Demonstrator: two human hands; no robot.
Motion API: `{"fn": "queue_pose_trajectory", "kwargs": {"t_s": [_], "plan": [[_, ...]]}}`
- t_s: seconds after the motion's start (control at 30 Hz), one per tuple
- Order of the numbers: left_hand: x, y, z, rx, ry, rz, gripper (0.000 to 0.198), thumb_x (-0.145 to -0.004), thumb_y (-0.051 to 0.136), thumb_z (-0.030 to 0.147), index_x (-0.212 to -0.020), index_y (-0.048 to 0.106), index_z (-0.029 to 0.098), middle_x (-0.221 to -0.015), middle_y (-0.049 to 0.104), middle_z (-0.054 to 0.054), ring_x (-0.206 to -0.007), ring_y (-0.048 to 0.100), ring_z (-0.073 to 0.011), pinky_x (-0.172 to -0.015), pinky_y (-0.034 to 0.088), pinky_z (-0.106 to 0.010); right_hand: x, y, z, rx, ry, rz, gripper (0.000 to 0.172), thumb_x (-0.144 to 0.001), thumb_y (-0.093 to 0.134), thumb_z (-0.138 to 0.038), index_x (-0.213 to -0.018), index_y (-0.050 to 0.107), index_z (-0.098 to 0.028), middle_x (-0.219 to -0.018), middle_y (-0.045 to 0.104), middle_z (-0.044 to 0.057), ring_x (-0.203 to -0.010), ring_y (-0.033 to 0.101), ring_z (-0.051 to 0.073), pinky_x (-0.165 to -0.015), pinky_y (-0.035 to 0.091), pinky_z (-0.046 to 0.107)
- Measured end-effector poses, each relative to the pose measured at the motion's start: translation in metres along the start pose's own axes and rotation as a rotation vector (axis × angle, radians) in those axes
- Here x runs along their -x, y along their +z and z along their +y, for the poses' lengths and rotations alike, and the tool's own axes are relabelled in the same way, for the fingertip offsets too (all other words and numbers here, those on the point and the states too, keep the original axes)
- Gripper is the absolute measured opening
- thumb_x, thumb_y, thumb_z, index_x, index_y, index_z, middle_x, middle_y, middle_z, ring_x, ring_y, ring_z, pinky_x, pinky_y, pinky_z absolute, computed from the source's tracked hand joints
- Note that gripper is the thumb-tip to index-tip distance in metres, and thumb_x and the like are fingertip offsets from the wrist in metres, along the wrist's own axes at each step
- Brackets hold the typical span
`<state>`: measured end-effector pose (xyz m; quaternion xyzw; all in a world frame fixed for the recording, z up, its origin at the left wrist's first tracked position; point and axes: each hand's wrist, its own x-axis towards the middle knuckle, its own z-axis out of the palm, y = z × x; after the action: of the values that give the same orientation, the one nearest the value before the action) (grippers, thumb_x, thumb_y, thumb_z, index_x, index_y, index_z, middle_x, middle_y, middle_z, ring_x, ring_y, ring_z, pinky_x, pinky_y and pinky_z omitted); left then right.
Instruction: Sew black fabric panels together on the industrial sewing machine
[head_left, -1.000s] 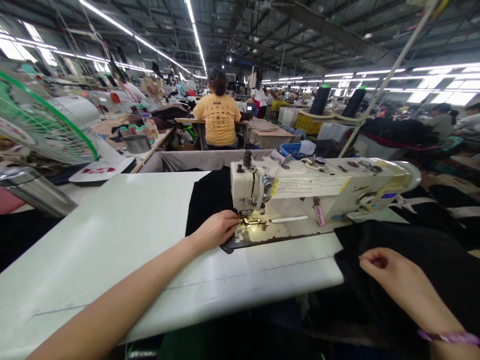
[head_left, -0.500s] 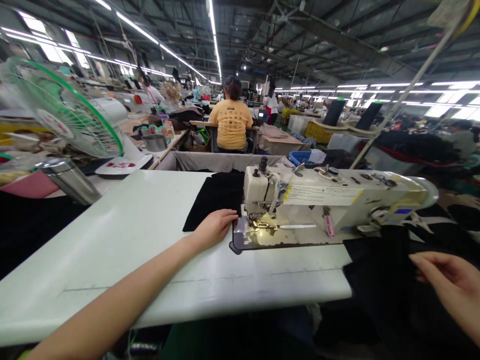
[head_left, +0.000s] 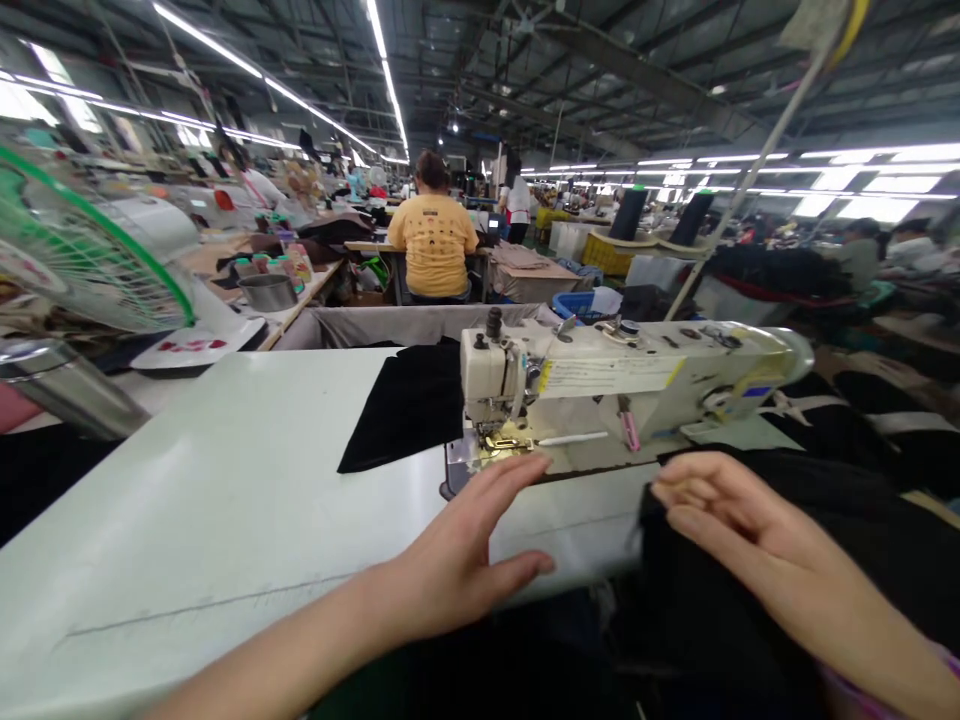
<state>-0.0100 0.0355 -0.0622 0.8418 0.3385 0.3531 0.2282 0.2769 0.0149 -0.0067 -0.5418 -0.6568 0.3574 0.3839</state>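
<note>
A cream sewing machine (head_left: 622, 385) stands on the pale table (head_left: 225, 500), with a flat black fabric piece (head_left: 405, 405) lying to its left behind the needle. My left hand (head_left: 472, 550) hovers open over the table's front edge, fingers stretched toward the needle plate (head_left: 502, 445), holding nothing. My right hand (head_left: 742, 525) pinches the edge of a dark fabric piece (head_left: 720, 600) that hangs off the table's right front, just right of the left hand.
A green-rimmed fan (head_left: 90, 250) and a steel flask (head_left: 67, 385) stand at the left. More dark fabric (head_left: 885, 420) is piled at the right. A person in a yellow shirt (head_left: 433, 240) sits with their back to me at the table ahead.
My left hand has left the black piece beside the needle and drawn back to the table's front, open. My right hand has come up leftward with the dark fabric's edge.
</note>
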Motion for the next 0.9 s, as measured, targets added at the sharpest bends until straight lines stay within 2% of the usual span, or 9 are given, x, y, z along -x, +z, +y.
{"fn": "queue_pose_trajectory", "kwargs": {"t_s": [0.1,0.17,0.23,0.33,0.43,0.53,0.67,0.83,0.9], "plan": [[-0.019,0.001,0.023,0.157,0.008,-0.006,0.092,-0.075,0.083,0.04,-0.152,0.034,0.027,-0.156,0.042,-0.014,-0.142,0.042,-0.0304,-0.115,0.041,-0.047,-0.008,0.025,-0.015,-0.318,-0.005,-0.3,0.028,-0.088,0.069,-0.045,-0.107,0.063,-0.025,-0.098,0.068,0.005,-0.093,0.067,0.019,-0.082,0.056,0.03],[-0.03,0.004,0.029,0.272,-0.015,0.004,0.061,-0.078,0.081,0.035,-0.134,0.058,0.026,-0.136,0.063,-0.01,-0.125,0.059,-0.0287,-0.106,0.049,-0.044,-0.017,0.037,-0.018,-0.462,-0.024,-0.359,0.026,-0.087,0.071,-0.042,-0.106,0.064,-0.025,-0.096,0.066,0.002,-0.085,0.065,0.016,-0.078,0.055,0.028],[-0.036,0.007,0.027,0.361,-0.105,0.062,0.02,-0.086,0.071,0.029,-0.105,0.071,0.023,-0.102,0.076,-0.005,-0.095,0.071,-0.0228,-0.087,0.057,-0.036,-0.025,0.049,-0.017,-0.545,-0.027,-0.23,0.023,-0.087,0.073,-0.041,-0.1,0.063,-0.024,-0.088,0.064,0.0,-0.073,0.061,0.012,-0.072,0.053,0.025],[-0.039,0.005,0.019,0.274,-0.224,0.315,0.012,-0.091,0.062,0.027,-0.089,0.073,0.02,-0.082,0.075,-0.001,-0.075,0.069,-0.0178,-0.07,0.055,-0.029,-0.025,0.07,-0.014,-0.676,-0.054,0.062,0.034,-0.087,0.07,-0.051,-0.105,0.06,-0.025,-0.097,0.066,0.002,-0.086,0.064,0.016,-0.079,0.053,0.028],[-0.037,-0.007,0.017,-0.021,-0.161,0.521,0.008,-0.089,0.064,0.022,-0.087,0.071,0.02,-0.08,0.071,0.0,-0.075,0.065,-0.0151,-0.074,0.052,-0.027,-0.01,0.095,-0.011,-0.735,-0.09,0.027,0.072,-0.075,0.075,-0.065,-0.132,0.048,-0.029,-0.138,0.054,0.009,-0.124,0.054,0.027,-0.094,0.052,0.038],[-0.034,-0.017,0.024,-0.167,-0.114,0.562,0.008,-0.09,0.064,0.019,-0.084,0.068,0.019,-0.075,0.066,0.002,-0.07,0.062,-0.0124,-0.07,0.051,-0.025,0.001,0.115,-0.01,-0.678,0.03,0.026,0.089,-0.064,0.089,-0.048,-0.139,0.042,-0.033,-0.152,0.04,0.009,-0.133,0.045,0.029,-0.099,0.05,0.04],[-0.026,-0.02,0.032,-0.254,-0.011,0.541,0.01,-0.089,0.065,0.016,-0.097,0.069,0.02,-0.083,0.066,0.0,-0.075,0.062,-0.0125,-0.069,0.051,-0.024,-0.009,0.124,-0.014,-0.826,0.198,0.013,0.068,-0.07,0.084,-0.039,-0.128,0.052,-0.028,-0.138,0.053,0.007,-0.119,0.055,0.024,-0.098,0.049,0.036],[-0.008,-0.023,0.048,-0.424,0.157,0.506,0.031,-0.089,0.06,0.01,-0.116,0.066,0.023,-0.091,0.064,-0.003,-0.081,0.063,-0.0146,-0.069,0.053,-0.026,-0.021,0.13,-0.016,-0.935,0.261,-0.403,0.03,-0.079,0.075,-0.036,-0.106,0.067,-0.024,-0.107,0.069,0.003,-0.102,0.064,0.023,-0.082,0.053,0.033],[-0.001,-0.03,0.055,-0.464,0.156,0.464,0.032,-0.09,0.06,0.014,-0.12,0.065,0.026,-0.091,0.064,-0.003,-0.079,0.063,-0.0152,-0.066,0.053,-0.027,-0.02,0.129,-0.013,-0.926,0.25,-0.415,0.021,-0.08,0.074,-0.035,-0.096,0.071,-0.023,-0.098,0.072,0.003,-0.095,0.066,0.022,-0.081,0.053,0.033]]}}
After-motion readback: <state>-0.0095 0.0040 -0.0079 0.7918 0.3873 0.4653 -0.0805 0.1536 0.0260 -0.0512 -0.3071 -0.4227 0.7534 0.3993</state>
